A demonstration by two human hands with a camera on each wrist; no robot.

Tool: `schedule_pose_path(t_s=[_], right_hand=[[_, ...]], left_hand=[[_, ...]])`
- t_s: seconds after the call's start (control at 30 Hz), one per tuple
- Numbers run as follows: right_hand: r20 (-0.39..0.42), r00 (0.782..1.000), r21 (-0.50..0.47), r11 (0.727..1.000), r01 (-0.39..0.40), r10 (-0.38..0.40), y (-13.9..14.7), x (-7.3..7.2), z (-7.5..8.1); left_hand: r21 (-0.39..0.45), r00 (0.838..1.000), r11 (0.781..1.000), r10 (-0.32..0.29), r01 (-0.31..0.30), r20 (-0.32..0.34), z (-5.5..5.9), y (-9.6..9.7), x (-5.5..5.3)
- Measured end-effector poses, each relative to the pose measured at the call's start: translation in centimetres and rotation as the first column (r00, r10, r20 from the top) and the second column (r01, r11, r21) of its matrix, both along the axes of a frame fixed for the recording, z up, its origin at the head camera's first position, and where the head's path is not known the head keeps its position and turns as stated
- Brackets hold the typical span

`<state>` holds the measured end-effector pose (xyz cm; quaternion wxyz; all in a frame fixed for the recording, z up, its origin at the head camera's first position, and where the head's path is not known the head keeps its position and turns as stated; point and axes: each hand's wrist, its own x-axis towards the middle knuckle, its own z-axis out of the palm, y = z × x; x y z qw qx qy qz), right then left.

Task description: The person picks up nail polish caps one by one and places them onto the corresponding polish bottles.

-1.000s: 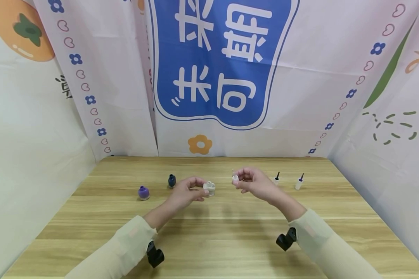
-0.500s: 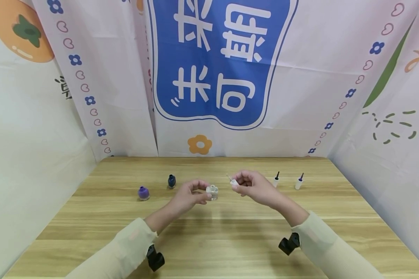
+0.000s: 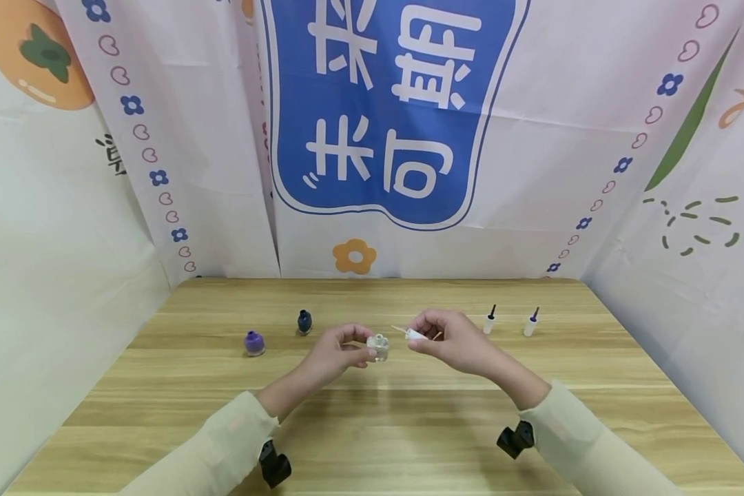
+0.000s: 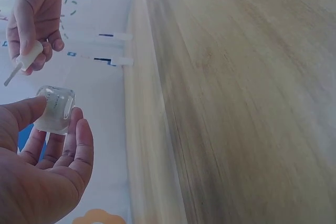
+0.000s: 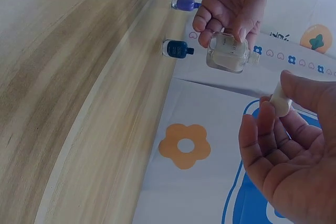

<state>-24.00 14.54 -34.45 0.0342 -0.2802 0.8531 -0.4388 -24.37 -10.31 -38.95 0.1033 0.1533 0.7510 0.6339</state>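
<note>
Step in hand, judged: working with an uncapped bottle and its brush, one in each hand, the two parts apart.

Left to right. Purple bottle [image 3: 255,344] stands uncapped on the bench [image 3: 372,434], farthest left. Dark blue bottle [image 3: 304,322] stands uncapped just behind and right of it. Neither is touched.

Left hand [image 3: 337,355]: pinches the clear bottle [image 3: 378,348], thumb on the label face, fingers behind. The grasp is part-closed, only as wide as the glass; the lower fingers curve loosely beside it. Clear bottle is held up off the bench, about upright, neck bare.

Right hand [image 3: 452,341]: thumb and fingers close on the white cap [image 3: 416,335]. Its thin brush [image 3: 399,329] slants up toward the left hand, tip near the bottle neck, not touching.

Farther right, two more white caps stand on the bench with brushes up: the black-brush cap [image 3: 489,324], then the purple-brush cap [image 3: 530,326].

Next move, judged: bringing brush and neck together would call for tipping the cap so the brush points down, with the left hand keeping the bottle level. Risk: bristles catching the narrow rim. Liquid level cannot be told.
</note>
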Motion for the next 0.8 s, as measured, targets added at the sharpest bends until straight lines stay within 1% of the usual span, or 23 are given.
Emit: schedule_pose_path(t_s=[0.1,0.23,0.53,0.8], right_hand=[[-0.029,1.0,0.021,1.0,-0.001,0.001,-0.12,0.13,0.06],[-0.069,0.998,0.048,0.999,-0.001,0.005,-0.25,0.3,0.14],[-0.163,0.986,0.119,0.993,-0.017,0.036,-0.46,0.49,0.36],[-0.198,0.978,0.15,0.988,-0.032,0.061,-0.66,0.54,0.51]], left_hand=[[-0.004,1.0,1.0,0.001,-0.001,0.004,-0.1,0.0,0.13],[-0.011,1.0,1.0,-0.009,0.009,-0.009,-0.29,0.06,0.23],[0.0,0.999,1.0,-0.029,0.029,-0.035,-0.11,0.32,0.69],[-0.006,0.999,0.999,-0.031,0.031,-0.039,-0.05,0.52,0.95]])
